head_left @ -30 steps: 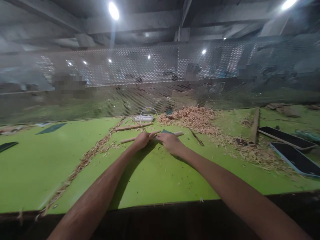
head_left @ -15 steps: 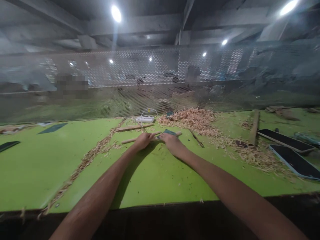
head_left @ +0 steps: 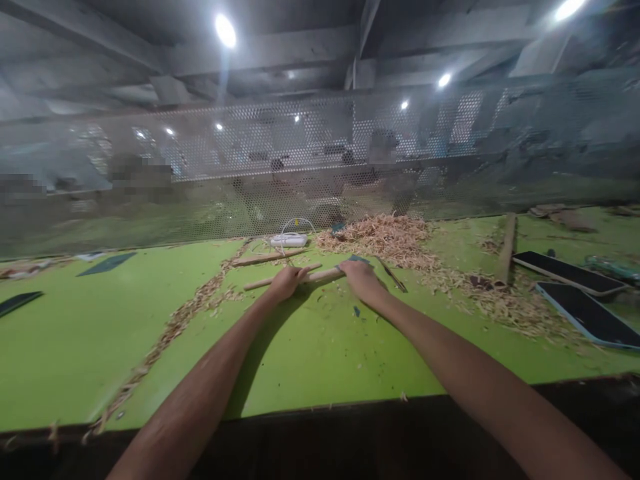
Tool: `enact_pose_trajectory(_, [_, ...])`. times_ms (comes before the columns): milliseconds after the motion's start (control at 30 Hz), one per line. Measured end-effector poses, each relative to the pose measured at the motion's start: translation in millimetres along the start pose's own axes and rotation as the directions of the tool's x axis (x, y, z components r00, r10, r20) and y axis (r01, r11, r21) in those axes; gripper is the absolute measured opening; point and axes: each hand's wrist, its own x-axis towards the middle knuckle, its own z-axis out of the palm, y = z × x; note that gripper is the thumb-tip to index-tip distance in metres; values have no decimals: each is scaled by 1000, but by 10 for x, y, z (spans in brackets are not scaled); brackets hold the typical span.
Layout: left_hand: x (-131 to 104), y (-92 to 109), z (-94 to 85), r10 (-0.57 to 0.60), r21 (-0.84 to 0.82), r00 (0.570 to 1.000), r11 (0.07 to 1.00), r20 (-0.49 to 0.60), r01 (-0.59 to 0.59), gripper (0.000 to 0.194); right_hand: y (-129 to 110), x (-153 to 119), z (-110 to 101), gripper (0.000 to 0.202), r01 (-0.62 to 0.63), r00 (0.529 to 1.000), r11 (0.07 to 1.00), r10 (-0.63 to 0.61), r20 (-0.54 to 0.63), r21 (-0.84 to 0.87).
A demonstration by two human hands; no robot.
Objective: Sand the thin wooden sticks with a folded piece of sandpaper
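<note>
My left hand point(head_left: 286, 283) is closed around a pale wooden stick point(head_left: 323, 275) near the middle of the green table. Another thin wooden piece point(head_left: 257, 284) runs out to the left from under that hand; whether it is separate I cannot tell. Toward the stick's right end, my right hand point(head_left: 363, 279) presses a dark green sheet of sandpaper point(head_left: 358, 259) against the wood, its fingers closed and partly hidden. Beside the right hand lies a thin dark tool point(head_left: 393, 275). A small dark scrap point(head_left: 356, 311) rests on the table below it.
Wood shavings point(head_left: 385, 235) are heaped behind my hands and trail right. A flat wood strip point(head_left: 270, 257) and a white power strip point(head_left: 289, 240) lie behind the left hand. Two phones point(head_left: 570, 272) lie at right near a wooden bar point(head_left: 508, 250). A mesh screen point(head_left: 300, 173) stands behind.
My right hand has slid to the right along the stick with the sandpaper, baring more of the wood between the hands. The small dark scrap has come into sight. My left hand stays put.
</note>
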Motion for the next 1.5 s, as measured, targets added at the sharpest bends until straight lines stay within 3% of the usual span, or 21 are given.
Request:
enact_pose_trajectory(133, [-10,31,-5,-2,-31,999,1000,-46,0,53,1,35,-45,30,-103,995,982,103,-11,-161])
enact_pose_trajectory(333, [-57,47,25,14,-44,992,999,-127,-20,49,-294,1,43,51,131,991,980,-132,3,-147])
enact_pose_trajectory(533, [-90,109,47,-9,-22,987,1000,-163,5,53,-281,-58,23,56,224,974,966,-225,9,-125])
enact_pose_trajectory(767, [-109,247,-28,-36,3,970,999,-240,38,49,-150,-17,-105,37,-17,1000,965,10,-26,-263])
enact_pose_trajectory(867, [-116,331,-43,-53,37,960,997,-276,65,48,-271,-27,-84,40,3,999,956,-13,-31,-295])
enact_pose_trajectory(967, [-137,388,-55,-80,67,954,992,-288,104,49,-415,-60,-19,46,110,993,950,-120,-17,-292])
enact_pose_trajectory(1067, [-164,405,-88,-93,76,957,990,-274,119,48,-379,-86,0,50,178,978,932,-202,-45,-316])
enact_pose_trajectory(1200, [-177,404,-152,-83,31,964,995,-252,94,49,-169,-76,-39,44,67,990,929,-107,-90,-363])
enact_pose_trajectory(1300, [-165,412,-172,-91,4,964,995,-250,95,50,-186,-57,-22,40,23,993,930,-64,-99,-368])
enact_pose_trajectory(1500, [-147,387,-147,-74,-28,965,997,-251,70,50,-406,-68,50,56,216,966,927,-249,-70,-307])
